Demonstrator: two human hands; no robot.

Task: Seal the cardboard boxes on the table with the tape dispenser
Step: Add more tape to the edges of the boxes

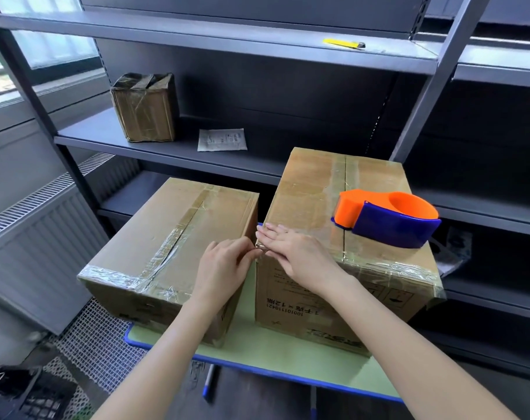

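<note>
The left hand point(224, 263) pinches a tape end point(259, 246); the flat right hand point(291, 253) presses it on the right box point(312, 183); sealing seems nearly done.

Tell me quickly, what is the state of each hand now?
Left hand: pinches the clear tape at the taller box corner.
Right hand: open, pressing flat on that tape.

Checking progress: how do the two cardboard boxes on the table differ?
The taller right brown cardboard box carries the orange-and-blue tape dispenser; the lower left brown cardboard box carries nothing. Right hand presses, left hand pinches clear tape on the right box, not the left box. Both have taped seams.
</note>
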